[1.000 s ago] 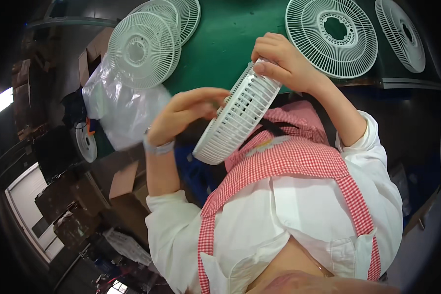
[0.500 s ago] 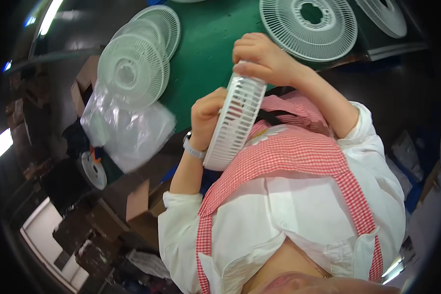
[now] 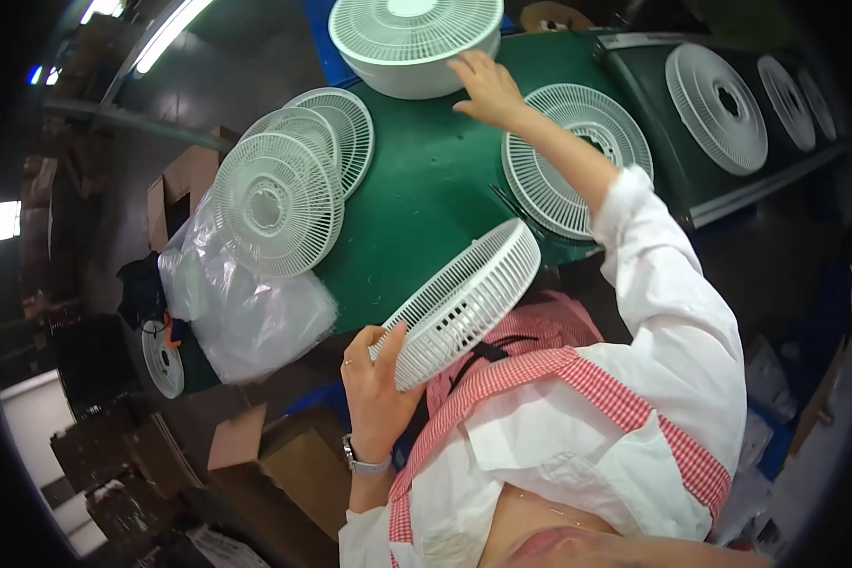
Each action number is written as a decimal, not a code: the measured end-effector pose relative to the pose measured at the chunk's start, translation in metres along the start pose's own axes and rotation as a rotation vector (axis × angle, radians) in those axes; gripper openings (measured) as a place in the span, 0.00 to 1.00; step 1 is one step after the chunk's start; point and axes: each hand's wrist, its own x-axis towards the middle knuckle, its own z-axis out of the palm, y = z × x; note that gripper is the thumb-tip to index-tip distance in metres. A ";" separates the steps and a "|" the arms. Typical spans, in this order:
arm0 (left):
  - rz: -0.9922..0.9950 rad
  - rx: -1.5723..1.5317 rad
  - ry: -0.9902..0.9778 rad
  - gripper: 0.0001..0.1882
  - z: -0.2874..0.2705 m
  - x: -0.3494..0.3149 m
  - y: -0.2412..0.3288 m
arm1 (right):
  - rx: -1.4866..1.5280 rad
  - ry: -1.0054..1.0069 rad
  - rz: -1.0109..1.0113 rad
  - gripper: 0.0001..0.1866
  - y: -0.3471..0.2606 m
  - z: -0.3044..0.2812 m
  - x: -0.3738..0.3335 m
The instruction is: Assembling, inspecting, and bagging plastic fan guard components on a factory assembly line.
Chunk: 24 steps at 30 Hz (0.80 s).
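One white slatted fan grille (image 3: 464, 312), tilted, at the near edge of the green surface (image 3: 398, 251); left hand (image 3: 379, 393), fingers clasping its near-left rim. Presumably light, stiff plastic with snappable ribs, best held by the rim. Right hand (image 3: 490, 93): fingers spread, beside a far grille-topped white housing (image 3: 402, 76), contact unclear.

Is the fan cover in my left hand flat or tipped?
Tipped: the white cover slants in your left hand, its slotted side facing the camera.

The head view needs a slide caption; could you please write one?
Left hand holding a tilted white fan grille, right hand near a deep round grille on a green table.
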 end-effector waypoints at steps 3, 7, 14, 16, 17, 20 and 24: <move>-0.068 -0.012 0.061 0.43 0.006 -0.012 -0.002 | -0.256 -0.157 -0.072 0.43 0.019 0.043 0.062; -0.066 -0.069 0.127 0.42 0.012 -0.033 -0.011 | -0.197 -0.117 -0.358 0.25 0.030 0.046 0.106; 0.008 -0.144 0.247 0.27 0.026 -0.026 -0.016 | -0.472 0.235 -0.345 0.14 0.054 -0.037 0.180; 0.082 -0.078 0.229 0.27 0.018 -0.021 -0.009 | -0.423 0.399 -0.380 0.14 0.020 -0.078 0.190; 0.057 -0.086 0.226 0.27 0.013 -0.023 -0.008 | -0.355 0.494 -0.399 0.13 -0.005 -0.101 0.179; 0.085 -0.037 0.188 0.24 -0.001 -0.026 0.001 | -0.159 0.564 -0.499 0.13 -0.031 -0.193 0.115; 0.127 0.056 0.105 0.28 -0.002 -0.023 -0.003 | 0.117 0.497 -0.478 0.11 -0.071 -0.215 0.035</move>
